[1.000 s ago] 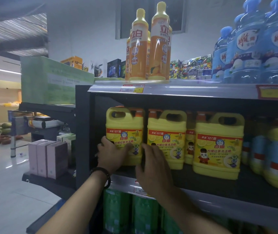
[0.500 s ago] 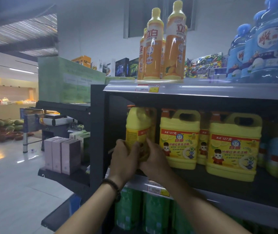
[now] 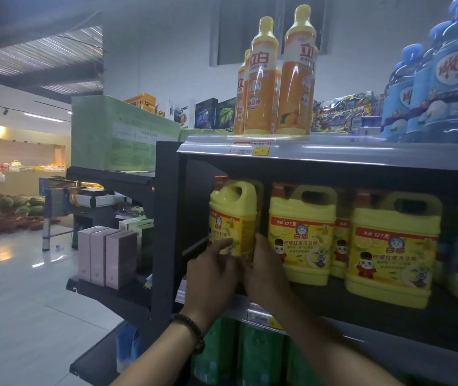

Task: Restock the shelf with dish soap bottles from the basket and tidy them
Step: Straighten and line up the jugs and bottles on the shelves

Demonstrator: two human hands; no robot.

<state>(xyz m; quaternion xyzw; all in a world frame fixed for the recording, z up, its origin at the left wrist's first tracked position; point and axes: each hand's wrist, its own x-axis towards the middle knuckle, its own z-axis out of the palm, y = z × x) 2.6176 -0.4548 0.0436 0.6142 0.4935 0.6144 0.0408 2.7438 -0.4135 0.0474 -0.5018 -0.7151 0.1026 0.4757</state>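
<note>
Now tidying — left hand point(image 3: 212, 270) and right hand point(image 3: 267, 270) grip the turned yellow jug point(image 3: 232, 218) between them on the shelf point(image 3: 389, 299) — next, square its label frontward.

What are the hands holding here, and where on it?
Both hands, left hand and right hand, grip the leftmost yellow jug by its lower body, one on each side; its handle is untouched.

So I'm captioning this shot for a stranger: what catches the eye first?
Both hands, left hand and right hand, grip a turned yellow jug at the left end of the middle shelf. Above it, tall orange bottles stand on the top shelf, with blue jugs to their right.
</note>
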